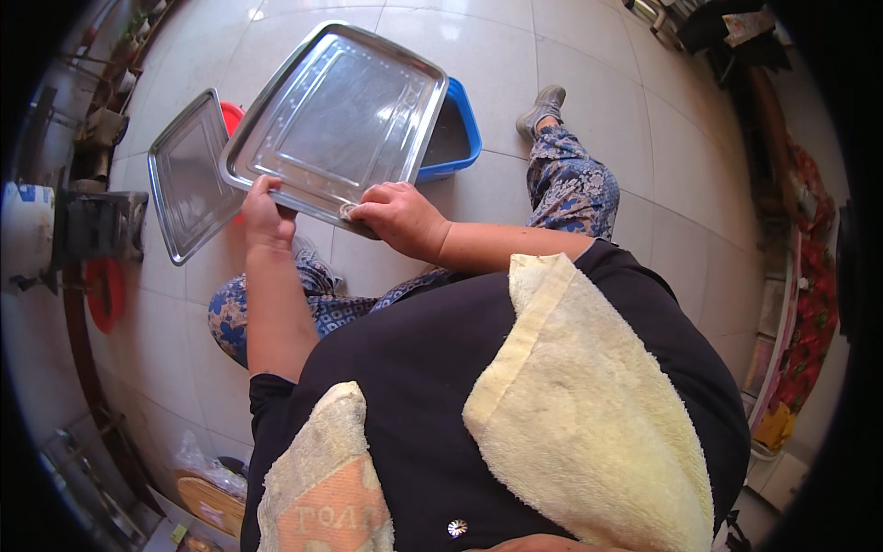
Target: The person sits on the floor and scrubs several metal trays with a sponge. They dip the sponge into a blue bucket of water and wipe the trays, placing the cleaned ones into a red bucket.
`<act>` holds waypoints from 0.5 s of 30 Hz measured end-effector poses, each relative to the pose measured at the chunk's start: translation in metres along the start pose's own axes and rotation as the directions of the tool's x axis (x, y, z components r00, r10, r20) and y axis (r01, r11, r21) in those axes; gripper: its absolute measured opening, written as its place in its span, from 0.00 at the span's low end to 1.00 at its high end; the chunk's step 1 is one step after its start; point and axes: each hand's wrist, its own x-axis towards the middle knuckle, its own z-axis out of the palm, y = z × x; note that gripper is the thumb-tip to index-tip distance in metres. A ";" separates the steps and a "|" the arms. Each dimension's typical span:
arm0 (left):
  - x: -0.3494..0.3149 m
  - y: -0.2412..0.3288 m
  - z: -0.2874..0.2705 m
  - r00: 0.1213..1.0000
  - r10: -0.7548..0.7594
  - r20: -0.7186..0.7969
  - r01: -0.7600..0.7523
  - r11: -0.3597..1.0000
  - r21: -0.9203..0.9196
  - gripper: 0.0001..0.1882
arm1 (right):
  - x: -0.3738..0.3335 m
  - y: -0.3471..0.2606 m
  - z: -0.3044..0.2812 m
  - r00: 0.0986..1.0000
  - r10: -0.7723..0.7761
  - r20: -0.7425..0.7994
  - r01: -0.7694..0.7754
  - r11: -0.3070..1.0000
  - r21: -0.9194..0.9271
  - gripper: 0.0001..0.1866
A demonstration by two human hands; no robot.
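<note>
Holding a steel tray two-handed
Clamps it at near side with fingers of left hand and right hand; best to grip evenly, clear of blue tub.

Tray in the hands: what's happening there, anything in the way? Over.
Left fingers, right fingers: gripping tray by near edge. Held up, hiding part of blue tub. Possibly in the way: second tray, left.

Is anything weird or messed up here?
Maybe one thing: the left metal tray looks askew, partly covering the red tub instead of lining up with it. The held tray looks unbroken, and I see no spill.
</note>
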 end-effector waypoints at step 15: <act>-0.026 0.100 0.040 0.997 -0.001 -0.081 0.030 0.935 0.354 0.04 | -0.042 0.269 -0.001 0.423 0.905 0.045 -0.904 0.425 -0.041 0.15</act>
